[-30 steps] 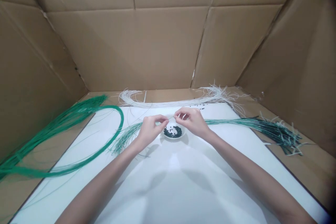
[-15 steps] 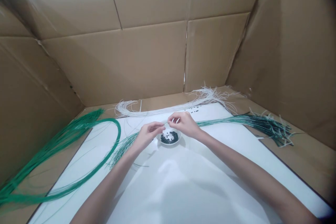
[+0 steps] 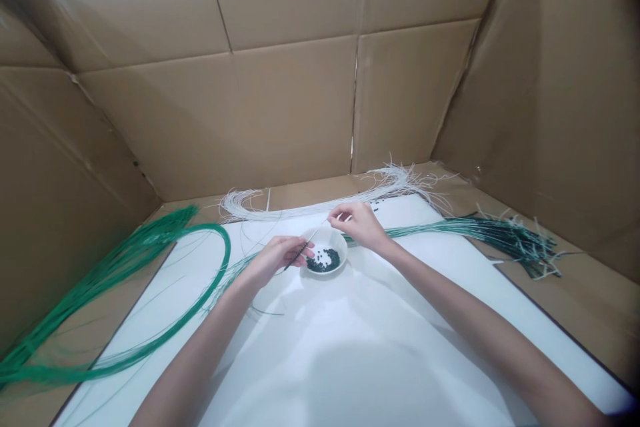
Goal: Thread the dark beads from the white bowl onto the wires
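My left hand is shut on a thin wire, which slants up and to the right over the rim of a small white bowl. The wire's lower part looks dark, possibly from threaded beads. Dark green beads lie in the bowl, with the nearest part of my left hand just beside it. My right hand stands beyond the bowl, its curled fingertips close to the wire's upper tip. Nothing is visible between those fingers, though a bead could be hidden there.
The bowl stands on a white board. Long green strands loop at left, white strands arc behind, and dark green strands with pale ends lie at right. A few loose beads sit near the back. Cardboard walls surround the area.
My hands have drawn apart over the bowl. The wire now shows clearly in my left hand, tilted across the rim, and my right fingers sit at its upper tip.
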